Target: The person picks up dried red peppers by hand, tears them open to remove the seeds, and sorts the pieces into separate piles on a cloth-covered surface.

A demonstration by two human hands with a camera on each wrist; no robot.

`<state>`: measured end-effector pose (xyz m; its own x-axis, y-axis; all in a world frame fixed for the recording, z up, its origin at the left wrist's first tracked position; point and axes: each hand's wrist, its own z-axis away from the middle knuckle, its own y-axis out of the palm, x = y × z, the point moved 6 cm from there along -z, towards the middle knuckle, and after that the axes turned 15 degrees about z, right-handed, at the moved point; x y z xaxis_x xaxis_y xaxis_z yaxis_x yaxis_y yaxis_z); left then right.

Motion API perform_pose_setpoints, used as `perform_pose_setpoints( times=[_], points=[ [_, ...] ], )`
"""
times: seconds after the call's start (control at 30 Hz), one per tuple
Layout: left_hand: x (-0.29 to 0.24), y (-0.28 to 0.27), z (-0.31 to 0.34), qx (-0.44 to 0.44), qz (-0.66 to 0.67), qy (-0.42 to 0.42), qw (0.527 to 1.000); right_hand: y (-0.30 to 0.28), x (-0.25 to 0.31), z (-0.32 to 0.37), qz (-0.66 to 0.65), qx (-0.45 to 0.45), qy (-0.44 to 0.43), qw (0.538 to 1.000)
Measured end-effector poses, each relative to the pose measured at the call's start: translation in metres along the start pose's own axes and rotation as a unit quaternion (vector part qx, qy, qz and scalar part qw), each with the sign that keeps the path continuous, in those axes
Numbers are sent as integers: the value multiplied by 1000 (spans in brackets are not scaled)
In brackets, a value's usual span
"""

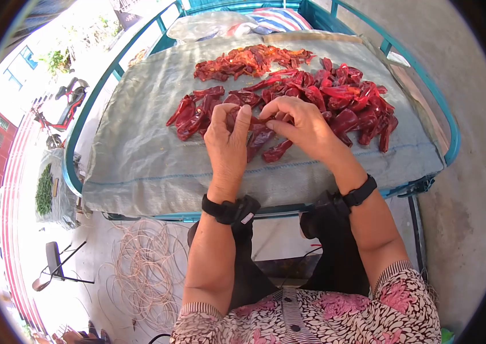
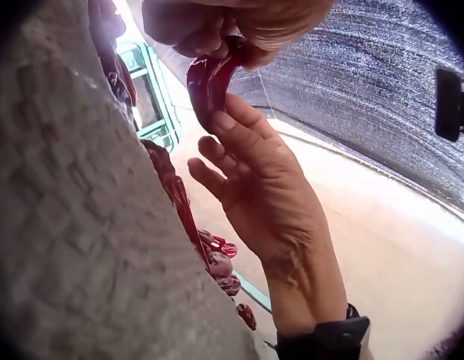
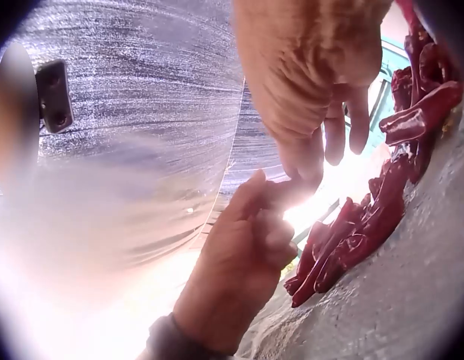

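A dark red, wrinkled dried chili pepper (image 2: 209, 88) is held between my two hands above the cloth. In the head view, my left hand (image 1: 227, 137) pinches one end with thumb and fingers. My right hand (image 1: 307, 127) pinches the other end, its fingers bent inward from the right. The left wrist view shows the pepper curving from one hand to the other. Just beyond the hands lies a heap of whole red peppers (image 1: 349, 103), with a smaller group (image 1: 191, 117) to the left. Split, flattened-looking red pieces (image 1: 254, 60) form a pile farther back.
A grey woven sheet (image 1: 139, 166) covers the bed of a cart with teal rails (image 1: 455, 135) around it. Sacks (image 1: 211, 27) lie at its far end. On the ground at left are coiled strands (image 1: 148, 266), a small folding stool (image 1: 53, 261) and a red scooter (image 1: 68, 112).
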<state>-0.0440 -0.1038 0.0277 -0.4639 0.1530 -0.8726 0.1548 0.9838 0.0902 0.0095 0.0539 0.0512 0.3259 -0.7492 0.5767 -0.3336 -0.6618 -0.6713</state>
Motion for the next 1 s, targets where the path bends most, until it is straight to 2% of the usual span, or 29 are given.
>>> perform_pose_setpoints(
  times=[0.13, 0.23, 0.3, 0.33, 0.43, 0.53, 0.63, 0.73, 0.83, 0.93, 1.0],
  points=[
    [-6, -5, -1, -42, -70, 2, 997, -7, -6, 6, 55, -9, 49, 997],
    [7, -12, -7, -43, -66, -8, 997, -9, 2, 15, 195, 55, -66, 977],
    [16, -8, -8, 4, -56, -20, 998, -5, 3, 21, 231, 90, -105, 963],
    [19, -5, -8, 28, -51, -25, 998, -2, 4, 24, 248, 107, -124, 955],
    [17, 0, -6, 64, -167, 2, 984, 11, -3, 30, 278, 134, -127, 943],
    [14, 3, -5, 51, -145, 56, 987, 13, -5, 29, 286, 133, -117, 942],
    [18, -1, -6, 40, -132, 41, 990, 1, -7, 25, 252, 81, -77, 961],
    [18, 1, -6, 42, -62, 11, 997, -14, -6, 18, 211, 13, 3, 977],
    [20, 10, -5, 102, -53, -1, 993, -10, -4, 14, 193, -4, 39, 980],
    [7, 20, 3, 121, -64, -1, 991, -3, -9, 9, 201, -27, 77, 976],
    [11, 21, 4, 125, -52, -8, 991, 2, -4, 8, 185, -33, 66, 980]
  ],
)
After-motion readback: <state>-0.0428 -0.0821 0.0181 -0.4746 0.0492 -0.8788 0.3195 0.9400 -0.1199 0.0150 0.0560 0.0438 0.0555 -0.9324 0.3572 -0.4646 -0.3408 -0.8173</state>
